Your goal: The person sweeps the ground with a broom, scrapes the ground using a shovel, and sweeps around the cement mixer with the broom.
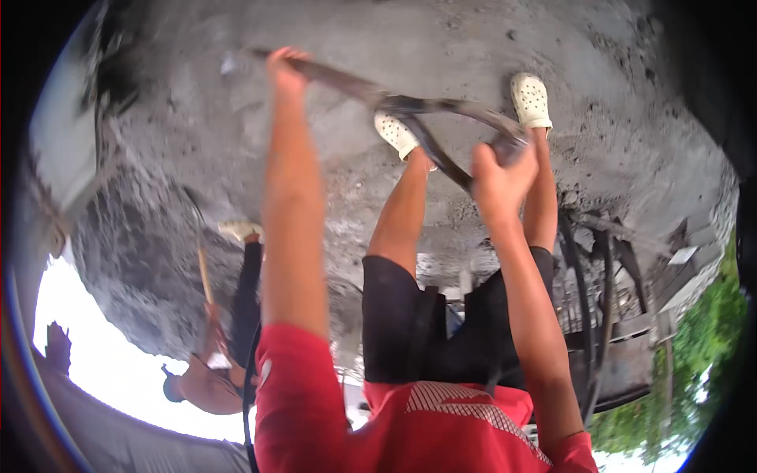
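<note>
Near the top left, my left hand (289,69) is closed round one end of a long dark bar (343,82). The bar splits into two arms near its middle, one curving and one straight, which run toward my right hand (505,177). My right hand is closed on the curved arm's end, by a dark, blurred piece. Both hands are held out over grey ground, above my pale perforated clogs (531,101). Motion blurs the bar, so its exact shape is unclear.
Rough grey ground (315,27) surrounds my feet. At the lower left, another person (209,385) holds a wooden-handled tool (204,276) near a grey mound (134,260). Dark curved hoses or bars (605,299) and a wooden frame stand at the right, near green foliage (698,347).
</note>
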Demonstrator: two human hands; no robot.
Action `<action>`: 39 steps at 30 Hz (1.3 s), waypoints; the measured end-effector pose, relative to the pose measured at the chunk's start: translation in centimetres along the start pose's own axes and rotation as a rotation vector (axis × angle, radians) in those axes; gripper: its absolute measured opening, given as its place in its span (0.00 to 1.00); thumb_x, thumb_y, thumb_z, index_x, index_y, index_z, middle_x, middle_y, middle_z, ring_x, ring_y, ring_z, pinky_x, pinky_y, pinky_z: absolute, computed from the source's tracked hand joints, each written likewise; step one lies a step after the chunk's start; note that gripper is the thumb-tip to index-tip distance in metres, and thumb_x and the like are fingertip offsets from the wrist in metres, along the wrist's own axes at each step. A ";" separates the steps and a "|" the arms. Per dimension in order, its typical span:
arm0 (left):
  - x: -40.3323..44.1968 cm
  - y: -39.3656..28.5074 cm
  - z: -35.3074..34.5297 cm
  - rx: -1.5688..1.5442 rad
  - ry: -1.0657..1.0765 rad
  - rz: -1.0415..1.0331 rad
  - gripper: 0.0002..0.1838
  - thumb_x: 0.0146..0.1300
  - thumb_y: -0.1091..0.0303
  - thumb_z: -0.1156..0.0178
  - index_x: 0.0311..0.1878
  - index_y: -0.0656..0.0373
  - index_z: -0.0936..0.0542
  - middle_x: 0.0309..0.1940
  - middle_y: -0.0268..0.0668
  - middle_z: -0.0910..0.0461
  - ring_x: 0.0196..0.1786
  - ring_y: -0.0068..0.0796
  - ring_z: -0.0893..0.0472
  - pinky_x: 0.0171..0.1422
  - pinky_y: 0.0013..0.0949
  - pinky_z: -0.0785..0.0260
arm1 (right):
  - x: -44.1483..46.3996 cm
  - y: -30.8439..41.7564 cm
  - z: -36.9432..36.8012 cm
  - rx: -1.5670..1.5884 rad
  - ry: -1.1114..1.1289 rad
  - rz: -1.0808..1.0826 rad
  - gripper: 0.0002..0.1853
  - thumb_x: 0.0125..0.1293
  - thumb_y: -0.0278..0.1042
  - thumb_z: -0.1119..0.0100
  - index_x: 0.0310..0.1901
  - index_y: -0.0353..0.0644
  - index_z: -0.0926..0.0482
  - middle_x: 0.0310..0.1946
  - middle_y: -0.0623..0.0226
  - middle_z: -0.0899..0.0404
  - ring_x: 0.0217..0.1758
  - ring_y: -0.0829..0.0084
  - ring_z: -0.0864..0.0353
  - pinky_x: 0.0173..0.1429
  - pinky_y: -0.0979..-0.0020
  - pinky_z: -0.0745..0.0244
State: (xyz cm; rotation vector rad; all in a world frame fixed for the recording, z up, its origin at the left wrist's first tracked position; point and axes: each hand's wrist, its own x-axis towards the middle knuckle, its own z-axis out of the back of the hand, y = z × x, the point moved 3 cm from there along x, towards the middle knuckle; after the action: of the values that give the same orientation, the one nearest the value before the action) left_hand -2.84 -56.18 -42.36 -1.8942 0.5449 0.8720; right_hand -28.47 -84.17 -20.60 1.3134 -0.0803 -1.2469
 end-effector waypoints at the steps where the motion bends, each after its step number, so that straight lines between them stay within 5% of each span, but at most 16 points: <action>1: 0.7 -2.5 1.3 -0.038 -0.040 0.012 0.09 0.45 0.73 0.49 0.16 0.54 0.38 0.13 0.31 0.35 0.17 0.27 0.34 0.29 0.34 0.33 | 0.9 -0.1 -1.2 -0.137 0.011 0.071 0.16 0.44 0.29 0.43 0.37 0.32 0.30 0.19 0.73 0.33 0.19 0.84 0.35 0.23 0.79 0.36; 2: -0.5 -4.4 1.2 -0.071 -0.096 0.003 0.09 0.46 0.74 0.50 0.16 0.55 0.38 0.13 0.31 0.35 0.18 0.27 0.34 0.29 0.33 0.33 | 1.6 -0.7 -2.2 -0.130 -0.087 0.268 0.25 0.40 0.35 0.40 0.39 0.27 0.30 0.21 0.59 0.27 0.27 0.72 0.30 0.35 0.71 0.30; 4: -4.6 -8.0 3.6 -0.065 -0.215 -0.053 0.08 0.46 0.74 0.52 0.16 0.55 0.39 0.13 0.31 0.35 0.19 0.28 0.34 0.31 0.34 0.32 | 1.6 -1.5 -4.3 0.031 0.122 -0.031 0.15 0.41 0.32 0.41 0.31 0.32 0.29 0.22 0.61 0.27 0.25 0.74 0.32 0.35 0.72 0.31; 11: -14.3 -10.9 8.9 -0.153 -0.353 -0.162 0.06 0.44 0.71 0.51 0.18 0.55 0.37 0.14 0.32 0.36 0.20 0.29 0.33 0.31 0.33 0.33 | -3.7 0.2 -3.2 0.098 0.293 -0.089 0.13 0.46 0.26 0.44 0.35 0.31 0.29 0.23 0.68 0.26 0.26 0.80 0.29 0.33 0.76 0.31; 16: -22.3 -0.2 10.2 -0.305 -0.524 0.021 0.07 0.46 0.69 0.50 0.19 0.53 0.38 0.13 0.28 0.36 0.16 0.24 0.34 0.25 0.28 0.35 | -6.5 -1.5 6.1 -0.036 0.302 -0.235 0.14 0.47 0.23 0.47 0.39 0.33 0.30 0.19 0.70 0.31 0.15 0.80 0.33 0.19 0.78 0.36; 24: -32.4 21.8 3.1 -0.678 -0.641 0.488 0.07 0.46 0.73 0.48 0.21 0.53 0.37 0.13 0.29 0.39 0.17 0.23 0.34 0.25 0.30 0.37 | -4.1 0.3 25.5 -0.349 0.240 -0.105 0.05 0.49 0.28 0.48 0.28 0.38 0.31 0.14 0.68 0.33 0.13 0.76 0.34 0.19 0.76 0.36; 27: -34.9 24.2 -1.5 -0.790 -0.589 0.461 0.06 0.48 0.71 0.48 0.23 0.54 0.36 0.13 0.32 0.38 0.17 0.27 0.35 0.24 0.31 0.36 | -3.6 4.3 28.5 -0.429 0.142 -0.106 0.07 0.48 0.28 0.48 0.31 0.38 0.30 0.15 0.69 0.34 0.13 0.76 0.35 0.19 0.77 0.37; 30: -34.6 25.6 -2.4 -0.869 -0.556 0.431 0.08 0.49 0.69 0.50 0.20 0.54 0.37 0.13 0.31 0.38 0.17 0.26 0.35 0.23 0.31 0.38 | -4.8 7.8 26.9 -0.418 0.082 -0.043 0.08 0.48 0.26 0.48 0.31 0.35 0.31 0.18 0.67 0.32 0.15 0.76 0.34 0.18 0.75 0.36; 35: -31.1 22.2 2.2 -0.996 -0.678 0.569 0.08 0.47 0.69 0.49 0.19 0.53 0.38 0.12 0.29 0.39 0.14 0.25 0.38 0.21 0.28 0.40 | -8.9 8.7 19.9 -0.471 0.322 -0.022 0.11 0.49 0.22 0.51 0.37 0.34 0.33 0.22 0.64 0.31 0.16 0.76 0.32 0.19 0.75 0.33; 37: -30.2 22.7 6.9 -0.961 -0.624 0.510 0.08 0.49 0.68 0.50 0.19 0.54 0.37 0.12 0.29 0.39 0.13 0.26 0.37 0.19 0.27 0.41 | -12.0 6.5 17.3 -0.556 0.126 -0.001 0.12 0.51 0.24 0.49 0.40 0.35 0.32 0.24 0.63 0.31 0.18 0.76 0.30 0.25 0.74 0.31; 39: -28.5 23.1 12.9 -0.834 -0.462 0.305 0.09 0.49 0.66 0.49 0.18 0.52 0.37 0.12 0.29 0.37 0.14 0.26 0.35 0.19 0.27 0.40 | -13.1 3.5 14.2 -0.539 0.269 -0.133 0.11 0.51 0.24 0.48 0.38 0.38 0.34 0.24 0.65 0.29 0.19 0.77 0.30 0.26 0.75 0.31</action>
State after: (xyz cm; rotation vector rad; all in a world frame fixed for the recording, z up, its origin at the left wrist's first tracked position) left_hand -41.47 -54.92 -37.75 -2.2336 0.1815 1.8954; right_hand -41.10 -85.16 -5.53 1.0081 0.5087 -1.0886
